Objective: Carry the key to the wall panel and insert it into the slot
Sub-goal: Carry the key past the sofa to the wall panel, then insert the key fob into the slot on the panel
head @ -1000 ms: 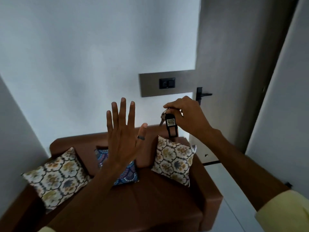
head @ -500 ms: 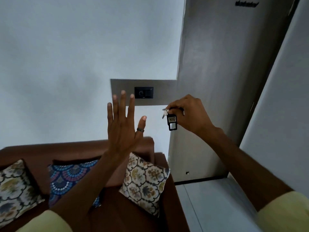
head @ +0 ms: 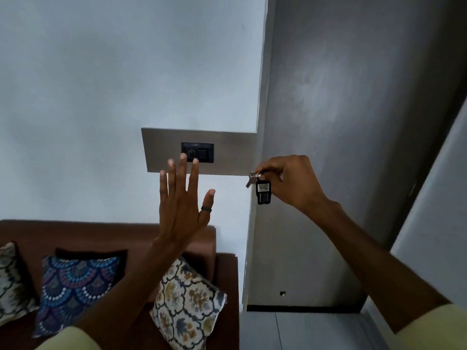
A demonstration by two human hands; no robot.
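Observation:
My right hand (head: pixel 290 183) pinches a small silver key (head: pixel 250 180) with a black rectangular fob (head: pixel 263 192) dangling below it. The key hangs to the right of and slightly below the grey wall panel (head: pixel 227 152), which carries a black switch plate (head: pixel 197 152) with a round knob and a square module. My left hand (head: pixel 183 203) is raised flat with fingers spread and a ring on one finger. Its fingertips overlap the lower edge of the black plate. No slot is clearly visible from here.
A brown sofa (head: pixel 106 236) with patterned cushions (head: pixel 188 304) stands below the panel on the left. A grey door or wall face (head: pixel 341 147) fills the right side, with pale floor (head: pixel 303 332) at its foot.
The view has closed in on the panel and shifted. My right hand with the key has moved rightwards relative to the panel; my left hand's fingertips now overlap the black plate.

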